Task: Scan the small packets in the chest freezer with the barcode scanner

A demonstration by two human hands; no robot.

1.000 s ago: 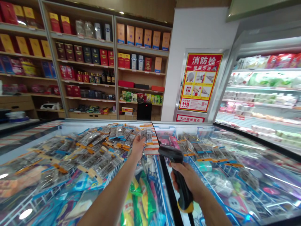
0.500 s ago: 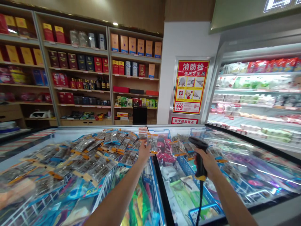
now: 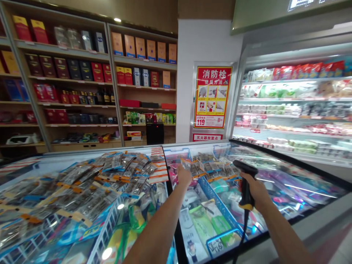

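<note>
My right hand [image 3: 253, 190] is wrapped round the grip of a black and yellow barcode scanner [image 3: 245, 183], whose cord hangs down over the freezer's front edge. My left hand [image 3: 183, 175] reaches across the freezer divider to the right-hand side. Its fingers are closed at a small clear packet [image 3: 188, 164] with an orange edge; the hand partly hides it. Similar packets [image 3: 211, 165] with orange and blue edges lie just right of that hand, under the scanner's level. A larger heap of such packets [image 3: 110, 172] spreads over the left side of the freezer.
A black divider rail [image 3: 180, 234] runs between the freezer halves. White wire baskets [image 3: 106, 223] and a blue basket [image 3: 217, 200] hold bagged goods. Striped price labels [image 3: 158, 170] lie by the rail. Behind are boxed goods on shelves [image 3: 143, 66] and a lit cooler [image 3: 297, 110].
My left hand has moved right with the packet, across the divider to the packets there. The scanner in my right hand has shifted slightly right, and the view has turned a little to the right.
</note>
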